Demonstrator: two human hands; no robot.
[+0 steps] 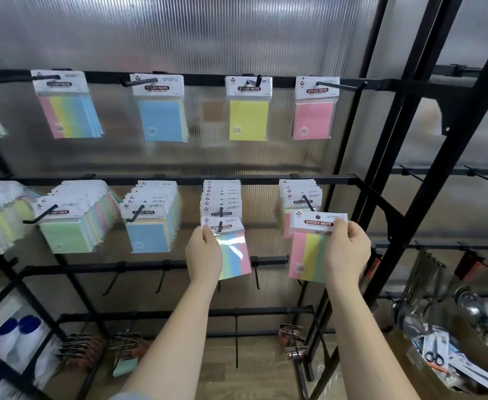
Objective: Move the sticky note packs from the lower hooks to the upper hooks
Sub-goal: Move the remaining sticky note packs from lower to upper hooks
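Fingers of the right hand (348, 249) pinch the white header card of a striped pack (309, 255), thumb in front, the remaining fingers behind. Holding it by the card leaves the punched hole at the top exposed, which is presumably the point: that hole has to meet a hook. This pack appears free of its lower hook (308, 202), which pokes out at the pack's 12 o'clock with a short stack still hanging on it.

The left hand (204, 255) grips the front pack (232, 249) of the neighbouring stack, thumb pressed on the card's left edge. That pack is not yet off: the tip of its hook (220, 226) still shows through the hole, so I judge it to be mid-removal.

Working both hands at once suggests two packs are meant to go up in a single trip.

At 12 o'clock from the hands runs the upper rail (208, 80), carrying four hooks in view with few packs each: a striped, a blue (162, 119), a yellow (247, 119) and a pink pack (312, 121). The lower rail (179, 180) remains heavily loaded, with thick stacks out towards 9 o'clock. By that count the task is at an early stage.

Risk noted: the thin film sleeve may tear at the hole if a pack is dragged off at an angle.
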